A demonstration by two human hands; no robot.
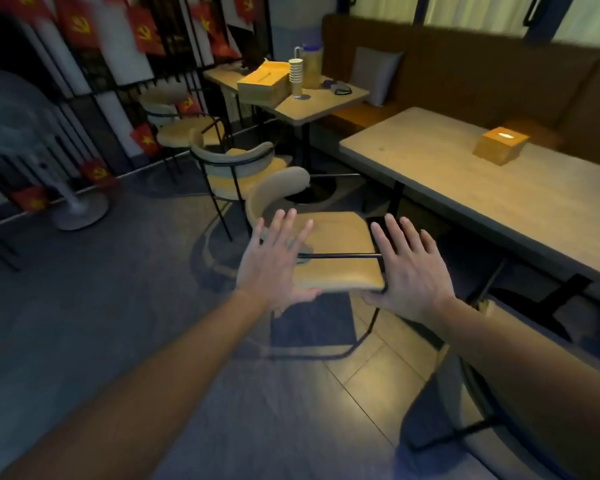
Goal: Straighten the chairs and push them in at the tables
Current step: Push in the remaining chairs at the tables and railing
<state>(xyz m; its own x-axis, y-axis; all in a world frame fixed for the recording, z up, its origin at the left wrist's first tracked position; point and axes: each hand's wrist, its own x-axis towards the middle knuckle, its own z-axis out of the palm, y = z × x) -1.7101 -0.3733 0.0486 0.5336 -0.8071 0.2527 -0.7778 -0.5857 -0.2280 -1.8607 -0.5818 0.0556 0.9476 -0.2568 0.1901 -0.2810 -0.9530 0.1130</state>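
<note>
While both hands, left (274, 258) and right (409, 271), hover spread and empty: chair (333, 251), beside counter (499, 202). Likely light, rigid; grip backrest ends.

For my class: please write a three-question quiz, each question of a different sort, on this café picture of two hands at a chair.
1. True or false: both hands are clenched around the backrest of the nearest chair.
2. Multiple choice: what stands on the long table? A) a stack of paper cups B) a wooden tissue box C) a laptop
3. Short answer: is the nearest chair pushed in under the long table?

Key
1. False: the left hand and right hand are open, fingers spread, at either side of the seat.
2. B, the wooden tissue box; the stack of paper cups is on the far table.
3. No, it stands out beside it.
</note>
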